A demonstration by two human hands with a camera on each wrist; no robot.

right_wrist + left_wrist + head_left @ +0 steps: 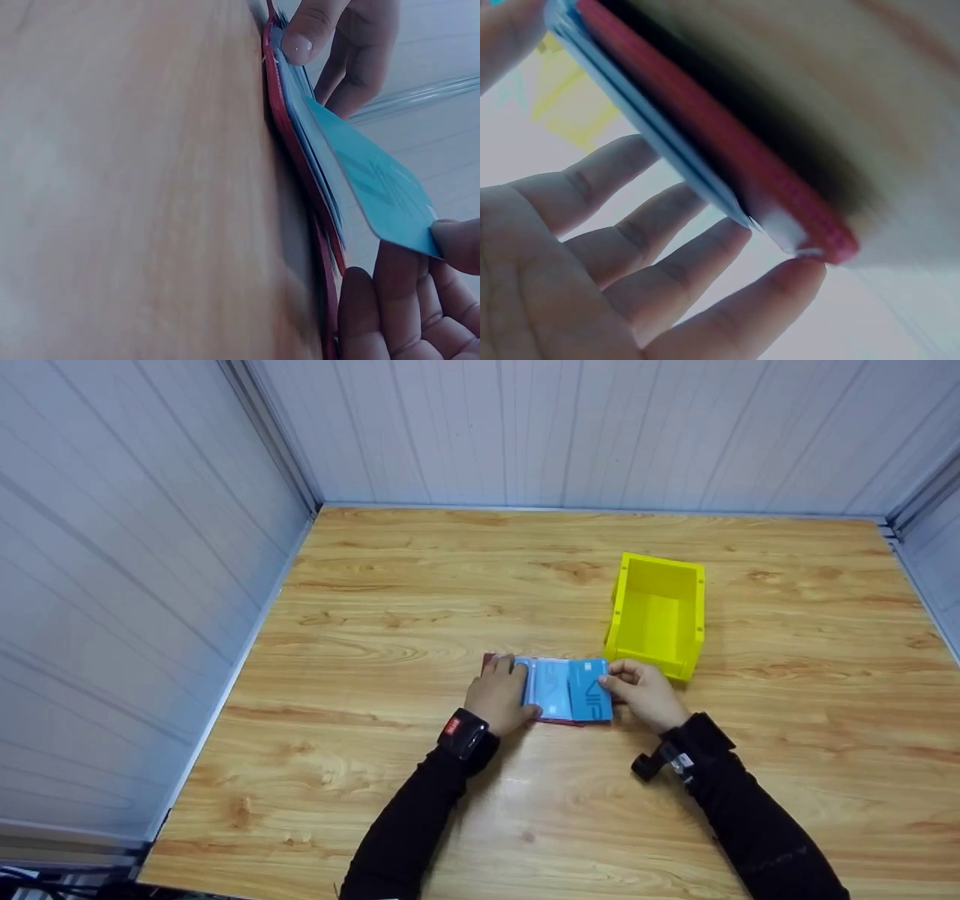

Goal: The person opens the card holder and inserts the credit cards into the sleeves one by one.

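Observation:
An opened card holder with a red cover (289,127) and clear plastic sleeves (553,690) lies on the table. Across its left part rests my left hand (496,697), fingers spread and fairly straight, fingertips on the sleeves and cover edge, thumb near the front edge. My right hand (646,694) pinches the right edge of a blue card (589,690) between thumb and fingers; "VIP" is printed on it. In the right wrist view the card tilts up off the sleeves, its far end still against them.
Behind the right hand stands a yellow open-topped bin (658,622) with nothing visible inside. The wood-grain table (420,585) is bounded by white panel walls (465,435) at the back and sides. Dark wrist bands with devices sit on both wrists.

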